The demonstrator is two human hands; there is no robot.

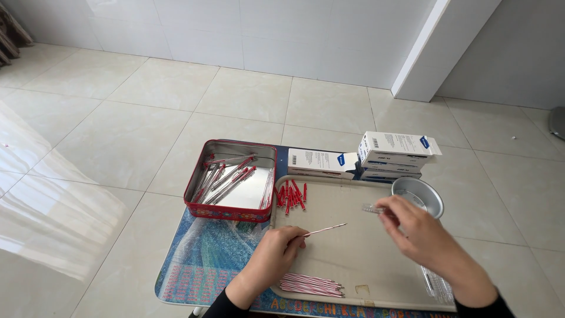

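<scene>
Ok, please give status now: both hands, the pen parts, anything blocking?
Left hand pinches thin refill over beige tray. Right hand holds clear barrel beside metal bowl. Nothing between hands.

Glossy beige floor tiles [118, 123], white tiled wall [282, 29], sunlight glare left.

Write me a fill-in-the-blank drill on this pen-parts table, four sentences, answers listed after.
1. The left hand pinches a thin ____ pointing toward the right hand.
2. The red tin with assembled pens sits to the ____ of the beige tray.
3. The loose red caps lie at the tray's far ____ corner.
4. The round metal bowl stands nearest the ____ hand.

Missing words: refill; left; left; right
</scene>
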